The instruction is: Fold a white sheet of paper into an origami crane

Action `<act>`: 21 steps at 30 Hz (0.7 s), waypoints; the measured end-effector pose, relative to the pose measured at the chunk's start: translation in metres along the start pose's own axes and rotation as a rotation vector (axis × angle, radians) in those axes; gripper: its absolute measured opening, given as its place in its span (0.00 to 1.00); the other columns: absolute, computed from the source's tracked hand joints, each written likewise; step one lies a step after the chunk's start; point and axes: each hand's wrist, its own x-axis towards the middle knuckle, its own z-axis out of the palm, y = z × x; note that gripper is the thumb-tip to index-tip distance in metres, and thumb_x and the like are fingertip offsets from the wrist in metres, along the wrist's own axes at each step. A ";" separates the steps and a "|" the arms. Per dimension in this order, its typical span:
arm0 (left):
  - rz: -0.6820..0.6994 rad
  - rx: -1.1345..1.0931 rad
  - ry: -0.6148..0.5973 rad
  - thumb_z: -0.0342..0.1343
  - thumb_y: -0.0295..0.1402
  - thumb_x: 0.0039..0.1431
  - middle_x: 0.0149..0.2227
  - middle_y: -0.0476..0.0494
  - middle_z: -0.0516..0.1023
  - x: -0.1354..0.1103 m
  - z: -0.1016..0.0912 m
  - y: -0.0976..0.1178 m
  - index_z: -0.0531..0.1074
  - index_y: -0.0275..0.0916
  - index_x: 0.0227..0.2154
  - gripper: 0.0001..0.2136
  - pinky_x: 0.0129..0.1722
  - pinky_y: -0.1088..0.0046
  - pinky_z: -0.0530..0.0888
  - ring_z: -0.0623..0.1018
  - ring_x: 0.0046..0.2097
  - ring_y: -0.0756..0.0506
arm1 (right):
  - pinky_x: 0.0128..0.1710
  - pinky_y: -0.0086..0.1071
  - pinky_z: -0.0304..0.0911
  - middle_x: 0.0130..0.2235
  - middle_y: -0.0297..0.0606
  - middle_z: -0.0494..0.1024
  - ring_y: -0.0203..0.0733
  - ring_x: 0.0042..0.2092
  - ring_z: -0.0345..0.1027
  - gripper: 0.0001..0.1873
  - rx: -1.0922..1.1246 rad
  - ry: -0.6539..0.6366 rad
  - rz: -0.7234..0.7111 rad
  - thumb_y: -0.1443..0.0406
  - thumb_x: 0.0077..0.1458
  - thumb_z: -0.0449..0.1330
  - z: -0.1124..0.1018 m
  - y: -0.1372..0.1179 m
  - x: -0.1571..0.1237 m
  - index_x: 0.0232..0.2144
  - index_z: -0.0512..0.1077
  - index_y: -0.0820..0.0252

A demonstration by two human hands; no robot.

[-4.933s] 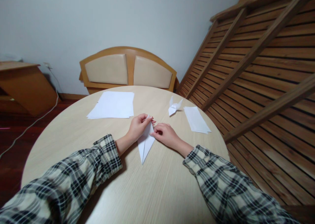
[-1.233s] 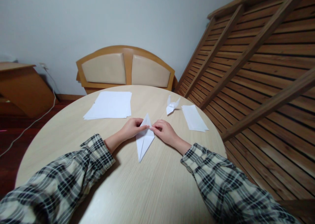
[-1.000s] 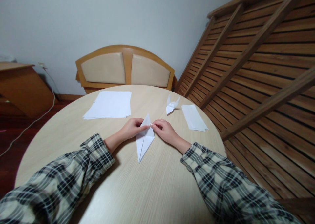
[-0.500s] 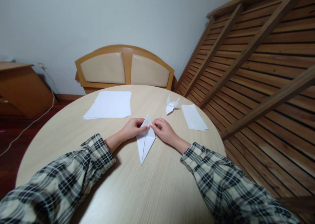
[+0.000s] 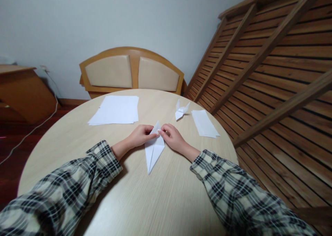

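Note:
A white folded paper (image 5: 154, 150), kite-shaped with its long point toward me, lies on the round pale wooden table (image 5: 160, 201). My left hand (image 5: 140, 135) pinches its upper left edge, fingers curled. My right hand (image 5: 173, 138) pinches the upper right edge, and the fingertips of both hands meet near the paper's top point. Both arms wear checked sleeves.
A stack of white sheets (image 5: 115, 110) lies at the far left of the table. A finished folded paper figure (image 5: 181, 110) and a smaller pile of paper (image 5: 204, 124) sit at the far right. A padded wooden chair (image 5: 131, 72) stands behind; slatted wood panels (image 5: 272, 73) lean at right.
Earlier my left hand held the top flap lifted; now the flap lies lower and both hands pinch near the top point. In the last second the paper shifted only slightly.

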 end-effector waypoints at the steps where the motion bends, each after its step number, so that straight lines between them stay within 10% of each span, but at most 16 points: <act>1: -0.002 0.006 0.000 0.57 0.46 0.57 0.25 0.50 0.69 0.000 0.000 0.000 0.72 0.34 0.27 0.17 0.28 0.74 0.63 0.66 0.28 0.50 | 0.41 0.37 0.57 0.31 0.34 0.69 0.41 0.37 0.63 0.13 0.017 0.003 -0.002 0.63 0.64 0.55 0.000 0.000 0.000 0.26 0.62 0.55; 21: 0.002 0.077 0.002 0.56 0.45 0.57 0.25 0.51 0.68 0.000 0.002 0.003 0.72 0.35 0.26 0.16 0.27 0.75 0.61 0.65 0.27 0.50 | 0.45 0.39 0.59 0.33 0.35 0.73 0.43 0.39 0.65 0.12 -0.020 0.073 -0.017 0.61 0.66 0.54 -0.003 -0.006 0.001 0.29 0.65 0.55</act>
